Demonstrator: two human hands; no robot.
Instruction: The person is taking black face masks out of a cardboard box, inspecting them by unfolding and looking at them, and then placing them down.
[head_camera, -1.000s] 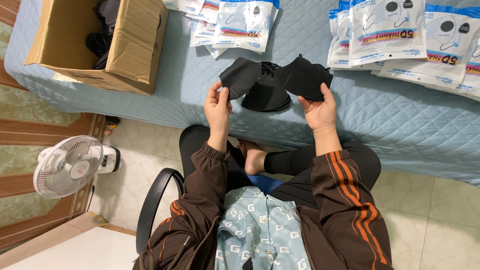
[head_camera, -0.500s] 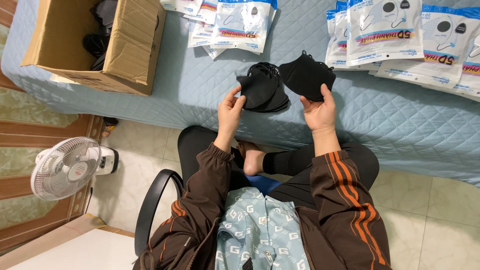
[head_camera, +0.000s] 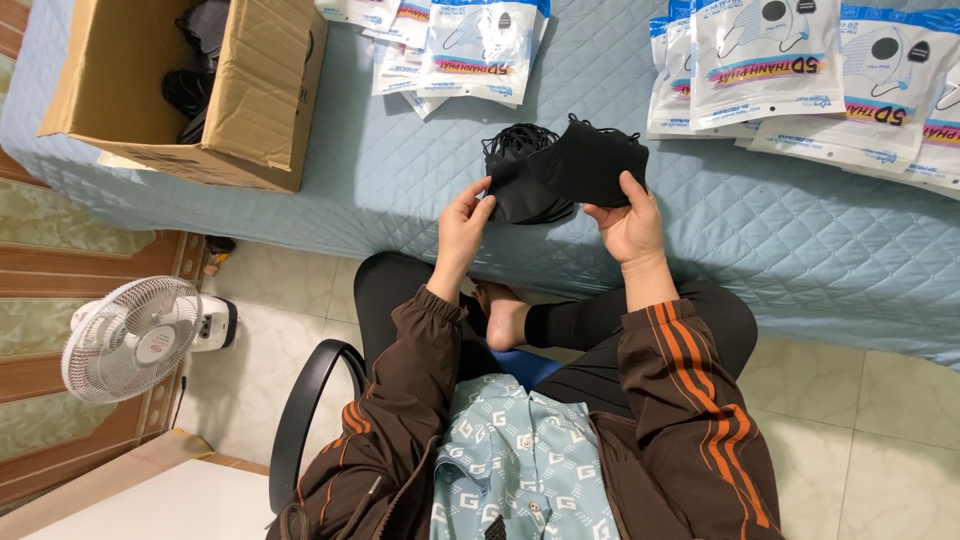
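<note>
Both hands hold black face masks above the edge of a blue quilted bed (head_camera: 400, 170). My right hand (head_camera: 628, 222) grips one folded black mask (head_camera: 596, 162) by its lower edge. My left hand (head_camera: 462, 228) pinches the edge of a small stack of black masks (head_camera: 524, 190) that sits partly behind the single mask. Black ear loops (head_camera: 515, 136) bunch at the top of the stack. The two hands are close together, and the masks overlap between them.
An open cardboard box (head_camera: 250, 100) with more black masks stands on the bed at the left. White and blue mask packets lie at the top middle (head_camera: 480, 45) and top right (head_camera: 800, 70). A white fan (head_camera: 130, 338) stands on the floor at the left. A chair arm (head_camera: 300, 420) curves below.
One mask has been folded and drawn apart from the stack. Now my hands have come closer again, and the single mask overlaps the stack.
</note>
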